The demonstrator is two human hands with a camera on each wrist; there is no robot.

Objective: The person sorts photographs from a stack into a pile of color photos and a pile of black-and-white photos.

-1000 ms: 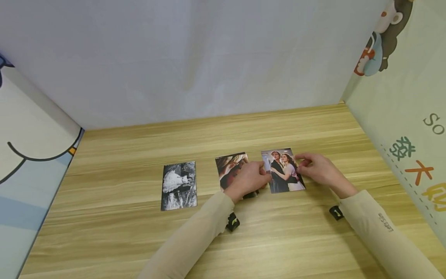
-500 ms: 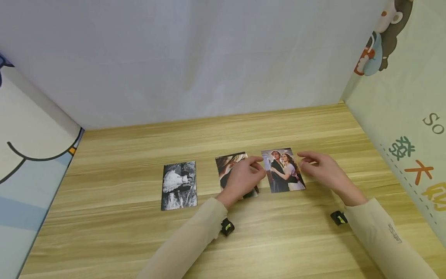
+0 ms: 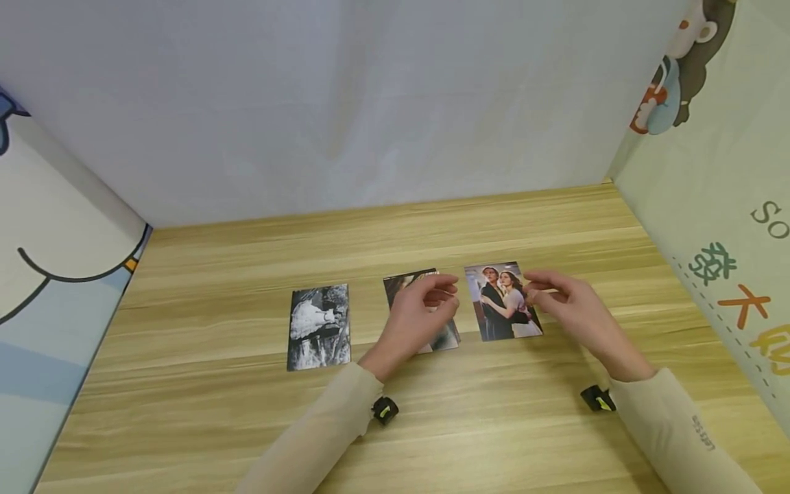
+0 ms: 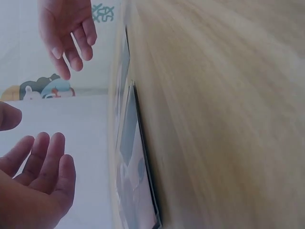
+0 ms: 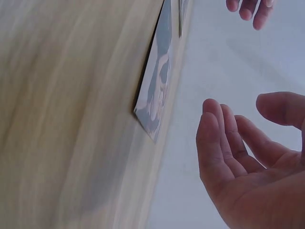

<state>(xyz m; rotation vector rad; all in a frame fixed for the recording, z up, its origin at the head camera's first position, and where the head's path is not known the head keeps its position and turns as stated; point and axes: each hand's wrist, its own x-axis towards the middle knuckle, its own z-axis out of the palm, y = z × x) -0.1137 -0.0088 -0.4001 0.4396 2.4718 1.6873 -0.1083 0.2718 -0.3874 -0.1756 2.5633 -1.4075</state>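
Three spots on the wooden table hold photo cards, set in a row. A colour photo card of a couple [image 3: 503, 302] lies at the right. My right hand [image 3: 574, 309] hovers by its right edge; in the right wrist view its loosely bent fingers [image 5: 212, 143] are apart from the card. In the middle, a small stack of photo cards [image 4: 138, 176] is partly covered in the head view by my left hand [image 3: 413, 312]. That hand is raised above the stack, fingers loosely curved and holding nothing. A black-and-white photo card [image 3: 319, 327] lies at the left.
The wooden table [image 3: 234, 418] runs back to a pale cloth wall [image 3: 308, 110]. Printed panels stand at both sides, the right one [image 3: 710, 199] with lettering and a cartoon figure. Black wrist cameras [image 3: 385, 410] are worn at both sleeves.
My left hand has left the couple card's left edge and moved left over the middle stack. My right hand has drawn slightly off the card's right edge. The cards stay where they were.
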